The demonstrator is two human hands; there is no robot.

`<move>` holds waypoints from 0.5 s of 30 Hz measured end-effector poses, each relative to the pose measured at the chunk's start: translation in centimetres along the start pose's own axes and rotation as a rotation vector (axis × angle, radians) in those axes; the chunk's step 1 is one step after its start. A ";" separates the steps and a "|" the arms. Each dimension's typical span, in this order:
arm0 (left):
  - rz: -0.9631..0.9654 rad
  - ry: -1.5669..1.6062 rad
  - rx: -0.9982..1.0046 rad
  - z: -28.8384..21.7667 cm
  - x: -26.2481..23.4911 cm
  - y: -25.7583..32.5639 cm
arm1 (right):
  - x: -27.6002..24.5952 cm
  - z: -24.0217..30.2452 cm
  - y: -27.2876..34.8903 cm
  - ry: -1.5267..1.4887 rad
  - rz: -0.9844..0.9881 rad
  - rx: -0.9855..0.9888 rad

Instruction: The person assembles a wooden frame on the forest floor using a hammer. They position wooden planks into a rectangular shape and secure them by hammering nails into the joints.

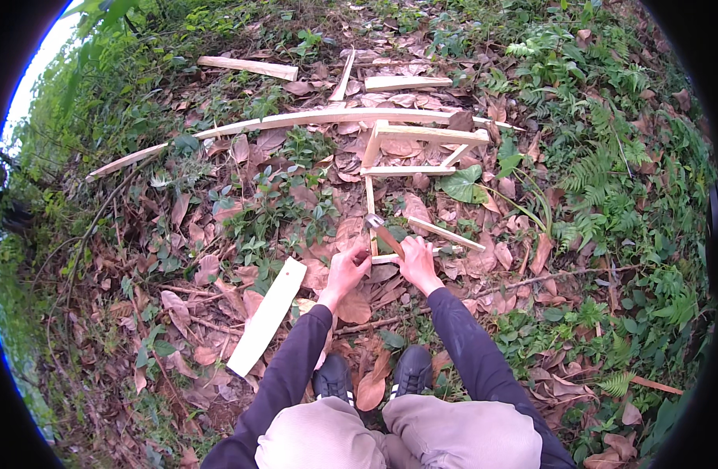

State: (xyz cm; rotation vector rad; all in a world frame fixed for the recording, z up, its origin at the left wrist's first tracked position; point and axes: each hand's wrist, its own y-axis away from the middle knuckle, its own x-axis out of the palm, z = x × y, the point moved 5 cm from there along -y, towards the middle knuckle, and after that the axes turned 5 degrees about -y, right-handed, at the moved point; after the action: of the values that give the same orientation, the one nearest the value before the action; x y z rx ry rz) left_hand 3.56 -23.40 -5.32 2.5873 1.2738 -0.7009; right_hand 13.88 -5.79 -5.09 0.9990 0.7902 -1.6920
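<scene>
My right hand grips a hammer by its wooden handle, the metal head pointing forward and left over a narrow upright strip of a pale wooden frame. The frame is made of several joined strips and lies on the leaf litter in front of me. My left hand is beside the frame's near corner, thumb and fingers pinched together. What they hold, if anything, is too small to make out. The near crosspiece of the frame passes behind my right hand and is partly hidden.
A wide pale board lies at the left. Beyond the frame stretches a long wooden strip, with shorter pieces farther off. A loose stick lies right of the hammer. Fallen branches, ferns and low plants surround my shoes.
</scene>
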 end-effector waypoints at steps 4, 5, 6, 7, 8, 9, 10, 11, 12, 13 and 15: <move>-0.002 -0.006 -0.011 -0.4 0.1 -0.2 | -0.2 0.3 0.1 0.002 -0.030 -0.023; -0.001 -0.002 -0.024 -0.4 0.2 -0.3 | -0.2 0.2 0.1 0.004 -0.035 -0.026; -0.010 -0.007 -0.018 -0.4 0.2 -0.3 | -0.2 0.3 0.1 0.003 -0.039 -0.030; -0.019 -0.012 -0.011 -0.4 0.1 -0.4 | -0.2 0.4 0.0 0.002 -0.042 -0.035; -0.028 -0.017 -0.005 -0.4 0.1 -0.4 | -0.1 0.4 0.0 -0.002 -0.035 -0.029; -0.034 -0.026 0.023 -0.4 0.1 -0.4 | -0.2 0.4 0.0 -0.005 -0.027 -0.025; -0.041 -0.035 0.050 -0.5 0.0 -0.4 | -0.2 0.5 0.0 -0.009 -0.020 -0.022; -0.047 -0.044 0.077 -0.5 -0.1 -0.3 | -0.2 0.6 0.0 -0.012 -0.022 -0.021; -0.029 -0.051 0.067 -0.6 0.1 -0.4 | -0.2 0.4 0.0 -0.010 -0.024 -0.018; -0.011 -0.059 0.056 -0.6 0.2 -0.4 | -0.2 0.3 0.1 -0.008 -0.027 -0.015; 0.009 -0.073 0.047 -0.6 0.3 -0.4 | -0.2 0.1 0.0 -0.002 -0.026 -0.016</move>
State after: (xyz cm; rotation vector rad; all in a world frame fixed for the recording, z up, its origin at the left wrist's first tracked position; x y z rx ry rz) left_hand 3.62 -22.68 -4.94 2.5770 1.2386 -0.8250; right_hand 13.92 -5.80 -4.89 0.9793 0.8174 -1.7058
